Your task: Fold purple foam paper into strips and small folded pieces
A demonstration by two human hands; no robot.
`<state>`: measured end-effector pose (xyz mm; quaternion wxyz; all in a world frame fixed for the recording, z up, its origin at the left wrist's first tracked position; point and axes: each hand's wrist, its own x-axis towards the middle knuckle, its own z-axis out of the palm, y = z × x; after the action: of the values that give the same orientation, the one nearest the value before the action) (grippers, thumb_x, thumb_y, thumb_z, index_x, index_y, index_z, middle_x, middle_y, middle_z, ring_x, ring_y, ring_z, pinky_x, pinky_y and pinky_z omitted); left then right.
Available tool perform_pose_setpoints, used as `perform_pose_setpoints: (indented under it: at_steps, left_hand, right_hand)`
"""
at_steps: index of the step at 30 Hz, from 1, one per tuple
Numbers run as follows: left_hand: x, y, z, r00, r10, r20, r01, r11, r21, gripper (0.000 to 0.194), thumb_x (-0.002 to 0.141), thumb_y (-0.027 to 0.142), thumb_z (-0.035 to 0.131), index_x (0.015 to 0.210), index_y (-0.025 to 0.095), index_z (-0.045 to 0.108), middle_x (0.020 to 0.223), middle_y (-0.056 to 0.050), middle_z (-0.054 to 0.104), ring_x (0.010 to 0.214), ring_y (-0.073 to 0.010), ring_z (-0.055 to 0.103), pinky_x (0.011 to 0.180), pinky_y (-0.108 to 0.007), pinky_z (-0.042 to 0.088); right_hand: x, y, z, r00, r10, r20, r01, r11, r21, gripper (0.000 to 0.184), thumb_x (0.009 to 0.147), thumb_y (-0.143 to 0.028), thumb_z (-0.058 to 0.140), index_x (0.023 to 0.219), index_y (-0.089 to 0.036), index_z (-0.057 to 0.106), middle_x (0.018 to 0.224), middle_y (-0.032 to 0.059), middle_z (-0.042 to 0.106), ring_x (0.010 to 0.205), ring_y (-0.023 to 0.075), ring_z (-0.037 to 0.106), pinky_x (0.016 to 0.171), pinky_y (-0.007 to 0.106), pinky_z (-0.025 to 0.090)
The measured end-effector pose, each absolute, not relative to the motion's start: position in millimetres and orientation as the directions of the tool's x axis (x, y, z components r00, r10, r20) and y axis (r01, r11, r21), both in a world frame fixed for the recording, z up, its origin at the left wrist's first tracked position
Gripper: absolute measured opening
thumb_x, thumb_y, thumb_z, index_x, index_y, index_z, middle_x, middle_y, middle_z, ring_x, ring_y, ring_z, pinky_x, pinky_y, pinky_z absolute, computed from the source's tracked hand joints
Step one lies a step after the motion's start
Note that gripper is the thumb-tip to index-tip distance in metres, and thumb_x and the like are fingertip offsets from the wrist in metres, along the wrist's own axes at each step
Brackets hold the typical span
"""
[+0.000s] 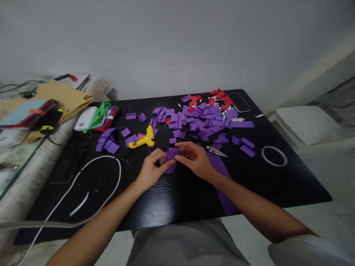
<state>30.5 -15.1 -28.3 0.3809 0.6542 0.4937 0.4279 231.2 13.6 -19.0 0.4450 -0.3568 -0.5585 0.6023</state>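
Observation:
Between my two hands is a folded piece of purple paper [173,153], held just above the black table. My left hand [151,167] grips its left side, thumb in front. From the right, my right hand [195,158] pinches its edge between thumb and fingers. Beneath my right forearm lies a long purple paper strip [223,184]. Scissors [212,148] with black handles rest just behind my right hand, their handles partly hidden. A yellow hot glue gun [145,138] lies behind my left hand.
Many purple paper pieces [205,114] cover the table's back middle, with red paper scraps [222,96] behind. A white cable [119,173] loops at left, near a dark phone [68,162]. Folded coloured papers [104,117] stand back left. A white ring [274,156] lies at right.

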Motion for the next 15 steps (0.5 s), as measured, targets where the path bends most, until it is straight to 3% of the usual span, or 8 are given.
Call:
perform_pose_setpoints:
  at_steps: [6,11,15]
  left_hand:
    - [30.7,-14.8,-24.1,0.079,0.989,0.128,0.266,-0.145,0.953,0.029,0.088,0.042,0.076,0.071,0.019,0.07,0.072,0.002,0.05,0.067,-0.0132,0.046,0.062,-0.027,0.036]
    - [29.1,-14.6,-19.9,-0.012,0.999,0.048,0.187,-0.044,0.981,0.035,0.087,0.048,0.076,0.071,0.018,0.072,0.062,0.003,0.049,0.057,-0.0101,0.041,0.056,-0.025,0.034]
    - [27.7,-13.2,-20.9,-0.049,0.997,-0.067,0.074,0.07,0.995,0.036,0.086,0.052,0.076,0.076,0.017,0.072,0.055,0.005,0.053,0.046,-0.0079,0.042,0.047,-0.023,0.032]
  right_hand:
    - [230.3,14.7,-26.5,-0.317,0.943,0.105,-0.056,0.091,-0.994,0.04,0.083,-0.035,0.082,0.119,-0.027,0.068,0.098,0.0022,0.065,0.087,0.0175,0.066,0.08,0.032,0.058]
    - [226.8,14.1,-30.9,-0.427,0.904,0.014,-0.071,-0.018,-0.997,0.054,0.074,-0.035,0.089,0.118,-0.025,0.059,0.103,0.0035,0.069,0.094,0.0187,0.07,0.086,0.036,0.059]
    - [222.8,12.2,-33.7,-0.497,0.867,-0.042,-0.058,-0.082,-0.995,0.047,0.072,-0.033,0.089,0.107,-0.022,0.061,0.099,0.0033,0.072,0.092,0.0184,0.071,0.089,0.037,0.058]
